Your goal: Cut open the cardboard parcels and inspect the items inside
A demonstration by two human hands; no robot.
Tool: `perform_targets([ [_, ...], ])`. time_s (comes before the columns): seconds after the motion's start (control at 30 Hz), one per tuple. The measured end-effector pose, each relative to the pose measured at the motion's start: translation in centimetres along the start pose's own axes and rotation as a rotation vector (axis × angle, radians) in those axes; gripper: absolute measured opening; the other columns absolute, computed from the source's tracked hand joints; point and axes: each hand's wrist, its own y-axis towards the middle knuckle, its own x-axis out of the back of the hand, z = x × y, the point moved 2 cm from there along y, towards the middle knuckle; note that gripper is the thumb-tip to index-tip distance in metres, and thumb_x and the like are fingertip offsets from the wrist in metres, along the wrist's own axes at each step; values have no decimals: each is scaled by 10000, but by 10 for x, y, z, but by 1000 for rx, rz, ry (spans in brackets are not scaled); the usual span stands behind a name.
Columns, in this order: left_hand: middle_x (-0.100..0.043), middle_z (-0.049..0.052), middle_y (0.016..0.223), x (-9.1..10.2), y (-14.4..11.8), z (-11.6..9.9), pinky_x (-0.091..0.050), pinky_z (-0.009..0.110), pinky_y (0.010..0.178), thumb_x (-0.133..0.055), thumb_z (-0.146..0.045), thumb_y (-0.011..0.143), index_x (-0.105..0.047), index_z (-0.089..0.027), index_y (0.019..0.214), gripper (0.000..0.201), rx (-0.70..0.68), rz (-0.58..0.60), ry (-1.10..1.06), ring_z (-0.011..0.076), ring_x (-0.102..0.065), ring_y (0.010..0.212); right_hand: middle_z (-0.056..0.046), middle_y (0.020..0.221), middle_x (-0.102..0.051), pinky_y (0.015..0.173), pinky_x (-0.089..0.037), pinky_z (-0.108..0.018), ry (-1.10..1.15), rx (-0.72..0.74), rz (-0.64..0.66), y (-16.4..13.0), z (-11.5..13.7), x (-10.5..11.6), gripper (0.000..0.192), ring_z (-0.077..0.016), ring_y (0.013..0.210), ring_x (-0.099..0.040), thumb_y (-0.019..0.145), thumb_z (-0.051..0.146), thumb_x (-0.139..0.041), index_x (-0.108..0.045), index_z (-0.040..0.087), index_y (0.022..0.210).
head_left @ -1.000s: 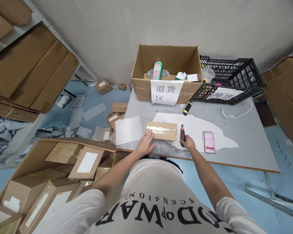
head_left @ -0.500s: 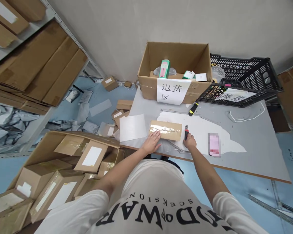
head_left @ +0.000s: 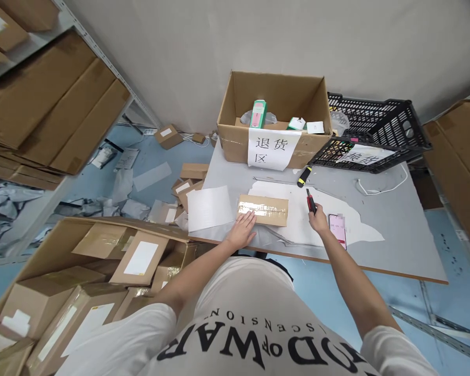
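Lifted off the table (head_left: 395, 230), the right hand (head_left: 319, 222) now grips the red box cutter (head_left: 310, 201); the left hand (head_left: 243, 232) lies flat, fingers spread, on the taped parcel (head_left: 263, 210). Beyond, an open carton (head_left: 274, 117) labelled 退货区 holds small boxes.

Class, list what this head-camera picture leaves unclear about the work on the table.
- Knife blade: too small to tell if it is out.
- Left hand hides the near edge of the taped parcel.
- Phone screen: too small to read.
- Crate label: partly cut off by the rim.
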Motion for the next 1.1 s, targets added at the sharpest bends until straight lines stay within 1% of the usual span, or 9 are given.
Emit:
perform_targets([
  [0.1, -219, 149, 1515, 1, -1, 0, -160, 433, 1130, -426, -334, 879, -246, -83, 1429, 631, -6, -10, 0, 253, -104, 1419, -121, 1050, -611, 667, -524, -314, 111, 81, 53, 0, 26, 18, 599, -180, 750, -612, 837, 265, -386, -255, 150, 1409],
  [0.2, -207, 144, 1519, 2, -2, 0, -162, 430, 1131, -449, -333, 865, -237, -96, 1432, 649, -6, -18, 0, 247, -92, 1421, -104, 1097, -594, 606, -538, -300, 115, 303, 192, -8, 67, 29, 634, -174, 763, -616, 853, 282, -391, -193, 199, 1450],
  [0.27, -200, 139, 1522, 3, -2, 0, -162, 430, 1132, -467, -318, 853, -233, -106, 1433, 661, -5, -20, 1, 244, -83, 1422, -113, 1153, -581, 643, -543, -319, 37, 474, 291, -19, 98, 30, 625, -182, 796, -626, 877, 283, -377, -175, 212, 1465],
  [0.37, -173, 137, 1530, 4, -3, 0, -149, 426, 1136, -489, -287, 830, -225, -107, 1433, 683, -12, -19, 3, 245, -69, 1423, -125, 1245, -553, 814, -504, -366, -155, 762, 363, -39, 140, 24, 568, -220, 985, -602, 910, 268, -353, -226, 208, 1460],
  [0.47, -146, 142, 1534, 3, -2, -1, -134, 426, 1139, -508, -270, 808, -208, -106, 1435, 714, -16, -12, 4, 245, -52, 1423, -104, 1263, -555, 879, -461, -359, -355, 939, 431, -54, 169, 10, 548, -224, 1094, -560, 920, 252, -358, -245, 241, 1455],
  [0.6, -134, 158, 1533, 3, 0, -1, -121, 436, 1139, -534, -269, 790, -208, -105, 1431, 737, 3, -7, 18, 252, -36, 1424, -78, 1309, -531, 868, -444, -319, -568, 987, 479, -60, 186, -9, 558, -216, 1133, -545, 898, 195, -390, -283, 279, 1440],
  [0.73, -175, 166, 1523, 4, 3, 0, -101, 436, 1143, -529, -283, 799, -239, -93, 1419, 711, 11, 7, 42, 259, -49, 1423, -78, 1217, -590, 803, -442, -291, -680, 1030, 494, -59, 193, -23, 561, -204, 999, -612, 889, 167, -400, -310, 287, 1429],
  [0.97, -126, 166, 1532, 2, 1, 2, -87, 442, 1143, -539, -278, 787, -197, -93, 1436, 757, -8, 24, 55, 255, -36, 1424, -105, 1216, -577, 646, -435, -270, -853, 1054, 483, -60, 207, -24, 550, -212, 858, -657, 888, 190, -407, -318, 298, 1420],
  [1.1, -109, 162, 1535, 0, 0, 2, -88, 450, 1143, -539, -289, 782, -179, -98, 1443, 777, -4, 23, 57, 257, -22, 1424, -121, 1163, -595, 625, -430, -282, -899, 1101, 474, -59, 211, -25, 543, -228, 840, -662, 893, 189, -386, -309, 285, 1422],
])
